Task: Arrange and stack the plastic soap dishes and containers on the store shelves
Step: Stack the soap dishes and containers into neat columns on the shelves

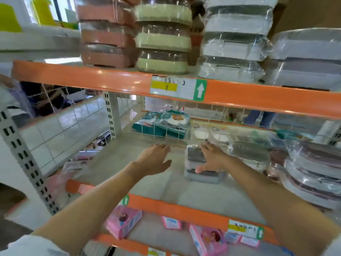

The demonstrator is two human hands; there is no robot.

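Note:
A small stack of wrapped grey soap dishes stands on the middle shelf. My right hand lies over the stack, fingers spread across its top and thumb pressed on its front. My left hand hovers open to the left of the stack, touching nothing. More wrapped grey dishes sit right of the stack. On the top shelf stand stacks of terracotta, cream and grey containers.
A tall wrapped pile of grey trays fills the shelf's right end. Teal packages sit behind a wire grid at the back. Pink boxes lie on the shelf below. An orange beam with a price label crosses overhead.

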